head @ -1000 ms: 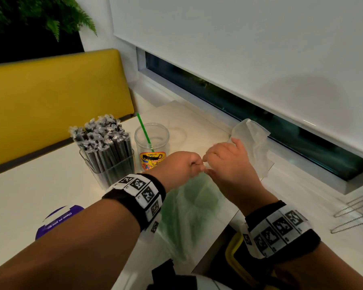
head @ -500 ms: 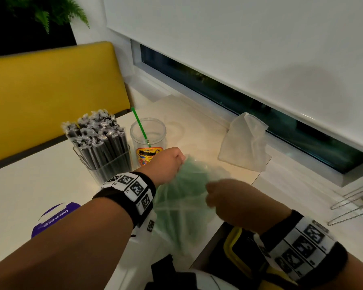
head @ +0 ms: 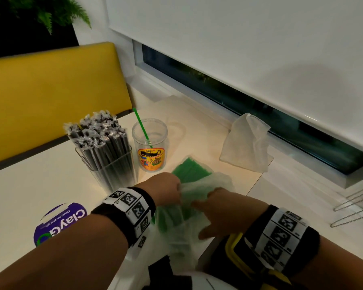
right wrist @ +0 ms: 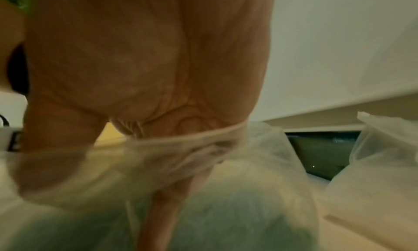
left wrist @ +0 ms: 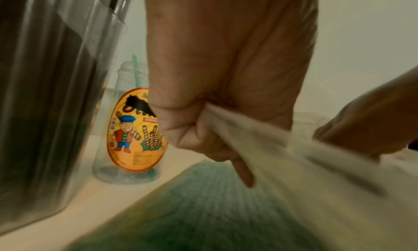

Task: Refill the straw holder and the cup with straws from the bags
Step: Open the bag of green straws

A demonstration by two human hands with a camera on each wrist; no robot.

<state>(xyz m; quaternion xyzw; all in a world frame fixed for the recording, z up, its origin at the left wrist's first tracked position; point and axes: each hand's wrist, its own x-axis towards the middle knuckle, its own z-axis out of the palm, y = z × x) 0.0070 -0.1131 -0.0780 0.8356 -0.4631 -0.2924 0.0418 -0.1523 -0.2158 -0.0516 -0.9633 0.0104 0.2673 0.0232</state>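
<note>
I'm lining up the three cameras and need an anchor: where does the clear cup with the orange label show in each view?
Head: the cup stands at centre left, just right of the straw holder, one green straw in it.
Left wrist: the cup is lower left, partly behind the left hand.
Right wrist: not in view.
Shared landmark: the bag of green straws, at the bottom of both wrist views.
</note>
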